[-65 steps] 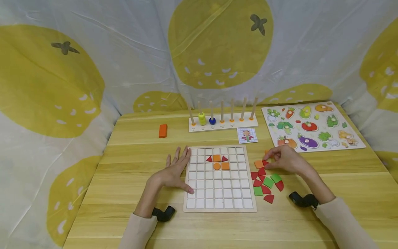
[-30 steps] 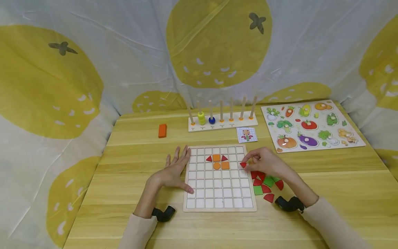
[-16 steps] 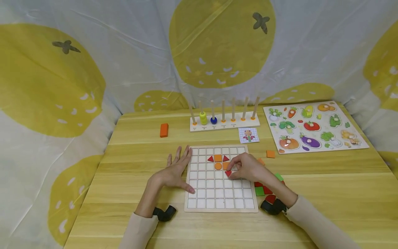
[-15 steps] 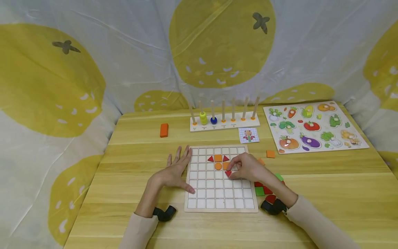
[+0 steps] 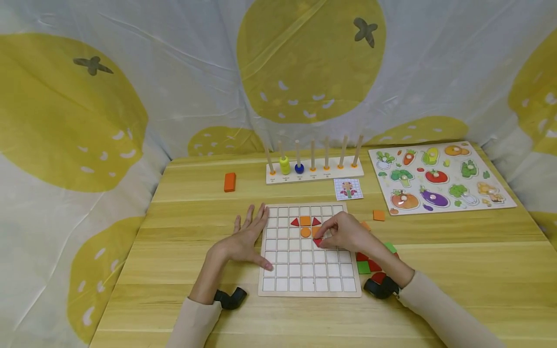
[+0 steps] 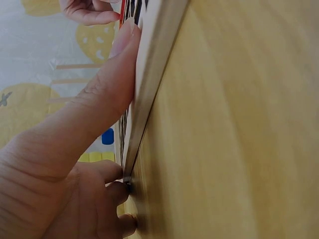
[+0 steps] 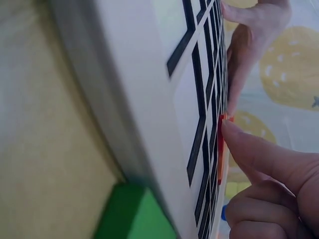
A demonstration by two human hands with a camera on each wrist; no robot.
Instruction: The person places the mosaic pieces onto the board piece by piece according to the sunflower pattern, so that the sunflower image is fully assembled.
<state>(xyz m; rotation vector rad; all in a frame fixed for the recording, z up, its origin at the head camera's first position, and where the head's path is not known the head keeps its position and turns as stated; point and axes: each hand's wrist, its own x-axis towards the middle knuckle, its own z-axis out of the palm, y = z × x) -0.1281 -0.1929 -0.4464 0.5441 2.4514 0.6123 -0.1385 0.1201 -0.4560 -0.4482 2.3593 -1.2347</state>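
Observation:
Low over the grid board [image 5: 288, 283], my right hand [image 5: 344, 233] pinches a small red tile [image 5: 317, 242] between thumb and fingertips, just below an orange square tile [image 5: 316, 232]. The tile's exact outline is partly hidden by the fingertips. My left hand [image 5: 241, 244] rests spread along the board's left edge, its thumb lying over the rim. Near the top of the grid lie another orange square tile [image 5: 305, 221], an orange round tile [image 5: 305, 232], and two red triangle tiles, one to the left [image 5: 295, 222] and one to the right [image 5: 316, 221].
Right of the board lie loose tiles, among them a green one [image 5: 363, 267] and an orange one [image 5: 378, 215], partly behind my right forearm. Behind stand a pegged rack [image 5: 313, 171], a printed pattern card [image 5: 348, 189], a vegetable puzzle [image 5: 415, 175] and an orange block [image 5: 229, 182].
My right hand has picked a red tile from the loose pile and carried it left onto the grid. In the last half second it shifted slightly left. The left hand has stayed put.

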